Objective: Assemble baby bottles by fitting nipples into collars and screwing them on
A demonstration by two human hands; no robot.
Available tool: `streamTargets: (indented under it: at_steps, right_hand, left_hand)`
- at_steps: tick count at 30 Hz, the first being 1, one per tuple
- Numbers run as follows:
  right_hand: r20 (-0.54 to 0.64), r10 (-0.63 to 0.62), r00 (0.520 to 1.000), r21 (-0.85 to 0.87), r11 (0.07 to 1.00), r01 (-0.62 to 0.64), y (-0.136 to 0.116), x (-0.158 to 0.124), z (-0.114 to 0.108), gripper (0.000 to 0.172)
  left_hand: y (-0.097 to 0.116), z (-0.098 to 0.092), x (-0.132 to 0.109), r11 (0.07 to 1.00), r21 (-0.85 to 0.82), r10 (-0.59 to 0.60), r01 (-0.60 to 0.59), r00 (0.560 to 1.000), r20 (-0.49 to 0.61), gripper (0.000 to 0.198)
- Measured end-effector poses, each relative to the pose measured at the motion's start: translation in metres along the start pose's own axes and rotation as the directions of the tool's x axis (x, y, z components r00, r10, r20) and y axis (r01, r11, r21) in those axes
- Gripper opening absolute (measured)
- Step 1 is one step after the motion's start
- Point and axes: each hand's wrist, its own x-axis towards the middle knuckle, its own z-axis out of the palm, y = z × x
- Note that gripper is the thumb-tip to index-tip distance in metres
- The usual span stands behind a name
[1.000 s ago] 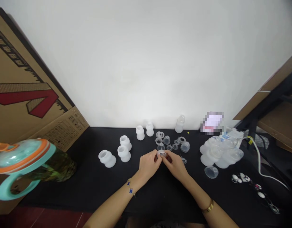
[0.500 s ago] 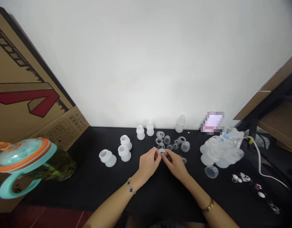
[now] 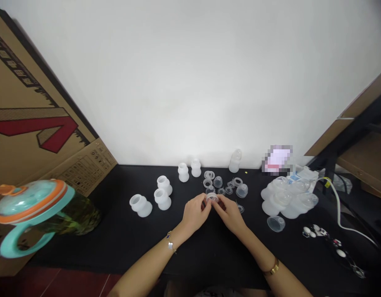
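Observation:
Between the fingertips of my left hand (image 3: 194,215) and my right hand (image 3: 230,213) is a small clear ring (image 3: 212,197); both hands pinch it from either side. Just beyond lie a clear dome cap (image 3: 218,182), another clear cap (image 3: 241,190) and several loose rings (image 3: 207,183) and small clear parts. A thin clear piece (image 3: 240,209) rests right of my right hand. White open-necked bottles stand to the left, among them one nearest me (image 3: 141,205) that leans, and one near the wall (image 3: 183,172). A capped bottle (image 3: 235,161) stands upright by the wall.
Several capped bottles (image 3: 289,198) cluster at right, with a clear cap (image 3: 276,223) in front. Farther right are a white cable (image 3: 339,212) and a beaded strand (image 3: 335,243). A blurred screen (image 3: 277,159) leans on the wall. A large jug (image 3: 66,210) and cardboard box (image 3: 32,103) are at left.
The clear ring between my fingers has tilted and shows more of its opening. My left wrist has turned slightly, and both hands remain in nearly the same place.

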Motion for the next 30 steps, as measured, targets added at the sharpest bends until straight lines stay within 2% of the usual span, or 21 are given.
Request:
streamTargets:
  at_steps: [12, 30]
  right_hand:
    - [0.008, 0.007, 1.000, -0.003, 1.000, -0.007, -0.0024, -0.0011, -0.0013, 0.026]
    - [0.005, -0.005, 1.000, -0.069, 0.998, 0.005, -0.0035, -0.0010, -0.0013, 0.027]
  left_hand:
    - [0.0016, -0.0010, 0.0010, 0.996, -0.088, -0.015, 0.017, 1.000, 0.020, 0.024]
    - [0.0043, -0.0017, 0.0010, 0.995, -0.087, -0.041, 0.043, 0.999, 0.032, 0.025]
